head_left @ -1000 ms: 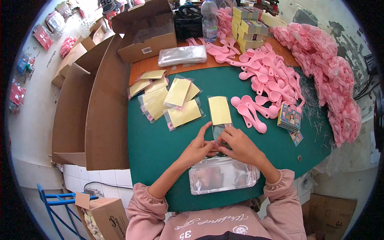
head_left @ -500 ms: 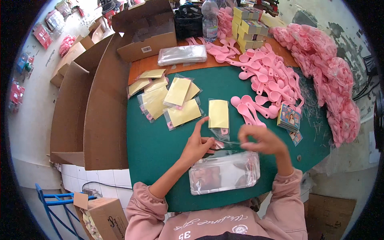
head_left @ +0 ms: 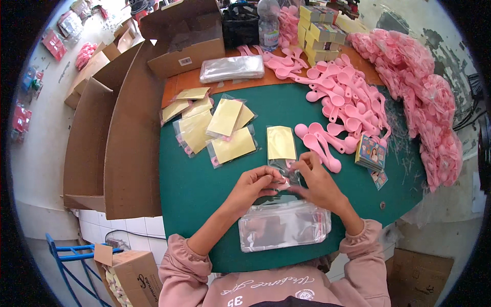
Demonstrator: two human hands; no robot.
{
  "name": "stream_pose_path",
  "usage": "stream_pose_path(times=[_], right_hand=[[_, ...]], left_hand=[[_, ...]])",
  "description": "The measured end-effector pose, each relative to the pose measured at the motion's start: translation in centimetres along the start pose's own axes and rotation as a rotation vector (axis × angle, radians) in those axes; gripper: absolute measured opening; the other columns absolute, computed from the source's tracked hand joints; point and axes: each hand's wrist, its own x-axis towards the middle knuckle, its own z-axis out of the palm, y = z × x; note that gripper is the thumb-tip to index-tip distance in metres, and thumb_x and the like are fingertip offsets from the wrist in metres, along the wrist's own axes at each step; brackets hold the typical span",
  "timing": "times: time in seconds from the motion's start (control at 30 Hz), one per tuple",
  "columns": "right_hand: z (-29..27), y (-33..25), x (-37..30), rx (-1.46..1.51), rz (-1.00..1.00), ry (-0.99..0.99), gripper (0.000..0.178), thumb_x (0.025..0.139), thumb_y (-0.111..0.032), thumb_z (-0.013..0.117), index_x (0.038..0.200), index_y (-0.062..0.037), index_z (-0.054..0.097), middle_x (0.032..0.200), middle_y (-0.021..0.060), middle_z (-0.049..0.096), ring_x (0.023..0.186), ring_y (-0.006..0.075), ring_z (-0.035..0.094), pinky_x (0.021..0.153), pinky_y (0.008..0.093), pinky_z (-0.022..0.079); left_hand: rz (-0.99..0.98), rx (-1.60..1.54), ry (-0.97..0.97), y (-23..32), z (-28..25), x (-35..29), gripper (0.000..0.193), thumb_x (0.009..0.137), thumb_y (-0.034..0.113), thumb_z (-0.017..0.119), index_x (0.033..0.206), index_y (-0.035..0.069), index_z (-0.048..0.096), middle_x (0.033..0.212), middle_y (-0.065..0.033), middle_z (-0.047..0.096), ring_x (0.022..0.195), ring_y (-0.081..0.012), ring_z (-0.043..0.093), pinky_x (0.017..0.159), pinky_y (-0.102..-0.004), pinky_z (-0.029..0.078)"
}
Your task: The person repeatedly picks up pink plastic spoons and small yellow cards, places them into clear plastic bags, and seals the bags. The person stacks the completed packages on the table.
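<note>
Hands at the near end of a clear bag (head_left: 279, 165), which lies flat on the green desk (head_left: 204, 184) near the centre of the view; within it we see a plain yellow card (head_left: 281, 143), and, below the card's near edge, a little pink showing through the film. Taking the card as the dial's centre, we find the left hand (head_left: 255, 181) at seven o'clock, its fingers drawn narrow on a small pinkish piece (head_left: 281, 183) that we cannot identify; the right hand (head_left: 321, 180) stands at four o'clock, its fingers curled close to the bag, though we cannot tell whether they grip the film. Filled packets (head_left: 225, 116) lie towards ten o'clock; a few pink spoons (head_left: 318, 146) lie just beside the bag at three o'clock, with the spoon heap (head_left: 348, 97) beyond at two; a stack of small printed cards (head_left: 370, 152) rests farther out at three; a pile of flat clear bags (head_left: 284, 227) lies at six. We judge the step in hand to be the handling of the bag's near end, perhaps its closing; the next move would call for holding the film steady and smoothing that end flat, without creasing it.
</note>
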Motion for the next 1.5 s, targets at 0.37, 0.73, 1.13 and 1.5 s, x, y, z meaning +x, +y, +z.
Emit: stream_pose_path(times=[0.37, 0.73, 1.13, 1.5], right_hand=[[0.1, 1.0, -0.3, 0.374, 0.099, -0.003, 0.017, 0.074, -0.002, 0.064, 0.087, -0.0006, 0.053, 0.089, 0.0086, 0.043, 0.073, 0.0166, 0.053, 0.067, 0.0292, 0.045], [2.2, 1.6, -0.8, 0.916, 0.592, 0.037, 0.010, 0.084, -0.007, 0.058, 0.083, 0.0007, 0.052, 0.075, 0.0053, 0.059, 0.067, 0.0113, 0.060, 0.061, 0.0219, 0.049], [2.5, 1.3, -0.4, 0.937, 0.624, 0.186, 0.017, 0.080, -0.001, 0.059, 0.089, 0.0002, 0.045, 0.070, 0.0118, 0.059, 0.059, 0.0142, 0.062, 0.050, 0.0223, 0.050], [0.0, 2.2, -0.4, 0.302, 0.464, 0.179, 0.027, 0.077, -0.005, 0.061, 0.102, 0.0006, 0.054, 0.077, 0.0096, 0.061, 0.070, 0.0170, 0.061, 0.061, 0.0289, 0.049]], left_hand=[[0.293, 0.689, 0.050, 0.6, 0.1, 0.0, 0.018, 0.082, 0.004, 0.056, 0.098, 0.003, 0.051, 0.089, -0.0039, 0.061, 0.081, -0.0095, 0.058, 0.063, -0.0233, 0.050], [0.227, 0.633, 0.222, -0.8, -0.2, 0.6, 0.015, 0.079, 0.010, 0.063, 0.088, -0.002, 0.058, 0.083, -0.0053, 0.061, 0.072, -0.0082, 0.058, 0.059, -0.0226, 0.052], [0.272, 0.456, 0.303, -1.2, 0.0, 1.0, 0.018, 0.080, 0.008, 0.060, 0.094, 0.002, 0.049, 0.081, -0.0079, 0.062, 0.070, -0.0118, 0.060, 0.056, -0.0247, 0.051], [0.402, 0.784, 0.270, 1.1, -2.6, -0.3, 0.045, 0.078, 0.005, 0.060, 0.122, 0.011, 0.049, 0.112, -0.0070, 0.056, 0.074, -0.0103, 0.058, 0.065, -0.0245, 0.046]])
